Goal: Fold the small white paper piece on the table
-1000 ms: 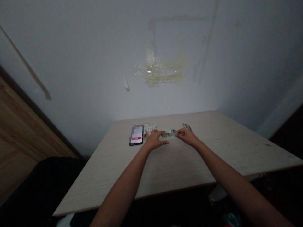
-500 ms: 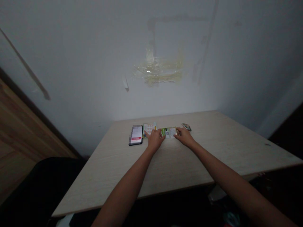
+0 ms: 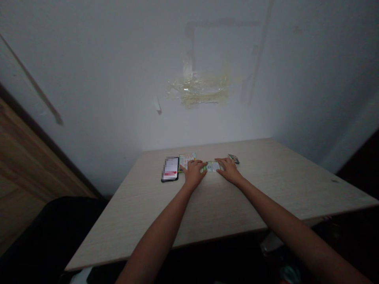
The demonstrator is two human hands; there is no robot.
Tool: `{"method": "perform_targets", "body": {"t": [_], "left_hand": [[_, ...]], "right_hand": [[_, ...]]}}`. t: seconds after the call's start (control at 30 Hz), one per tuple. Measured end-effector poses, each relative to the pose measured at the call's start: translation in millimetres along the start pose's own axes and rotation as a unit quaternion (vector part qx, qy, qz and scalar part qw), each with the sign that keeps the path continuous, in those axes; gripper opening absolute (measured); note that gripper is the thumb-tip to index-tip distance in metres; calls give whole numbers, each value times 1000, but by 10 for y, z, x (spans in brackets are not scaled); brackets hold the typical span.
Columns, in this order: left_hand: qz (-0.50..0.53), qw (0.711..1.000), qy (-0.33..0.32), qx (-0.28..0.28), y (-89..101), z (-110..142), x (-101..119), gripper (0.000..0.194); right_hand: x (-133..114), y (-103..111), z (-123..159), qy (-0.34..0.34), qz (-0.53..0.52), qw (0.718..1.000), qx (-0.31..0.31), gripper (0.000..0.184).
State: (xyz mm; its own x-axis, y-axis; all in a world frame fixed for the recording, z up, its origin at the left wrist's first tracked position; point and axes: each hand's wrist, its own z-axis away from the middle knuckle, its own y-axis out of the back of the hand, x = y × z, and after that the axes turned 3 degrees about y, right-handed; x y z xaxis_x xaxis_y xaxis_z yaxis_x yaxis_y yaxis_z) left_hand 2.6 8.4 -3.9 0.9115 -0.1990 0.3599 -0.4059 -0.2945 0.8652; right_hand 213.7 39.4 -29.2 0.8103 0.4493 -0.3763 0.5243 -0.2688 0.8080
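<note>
A small green and white printed packet (image 3: pixel 211 167) lies flat on the light wooden table (image 3: pixel 207 205) near its far edge. My left hand (image 3: pixel 194 173) rests on the packet's left end with fingers stretched out. My right hand (image 3: pixel 228 170) lies flat on its right end, fingers also extended. Both hands press the packet against the tabletop.
A black phone (image 3: pixel 170 169) with a lit screen lies left of my hands. A printed card (image 3: pixel 186 159) sits beside it. Another small packet (image 3: pixel 233 158) lies to the right. A white wall with tape remains (image 3: pixel 198 88) rises behind. A wooden panel (image 3: pixel 20 165) stands at the left.
A second ago both hands held the packet raised and edge-on. It has since been laid flat on the table, and both hands now rest open on its ends.
</note>
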Motion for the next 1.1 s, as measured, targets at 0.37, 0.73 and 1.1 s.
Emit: {"method": "perform_targets", "body": {"t": [0.37, 0.73, 1.1], "left_hand": [[-23, 997, -63, -38, 49, 78, 44, 20], [-6, 998, -53, -46, 94, 91, 73, 19], [6, 997, -56, -48, 74, 75, 42, 22]], "right_hand": [[89, 80, 10, 115, -69, 990, -42, 22], [13, 195, -11, 178, -39, 981, -65, 15], [-69, 253, -21, 212, 20, 973, -92, 16]]}}
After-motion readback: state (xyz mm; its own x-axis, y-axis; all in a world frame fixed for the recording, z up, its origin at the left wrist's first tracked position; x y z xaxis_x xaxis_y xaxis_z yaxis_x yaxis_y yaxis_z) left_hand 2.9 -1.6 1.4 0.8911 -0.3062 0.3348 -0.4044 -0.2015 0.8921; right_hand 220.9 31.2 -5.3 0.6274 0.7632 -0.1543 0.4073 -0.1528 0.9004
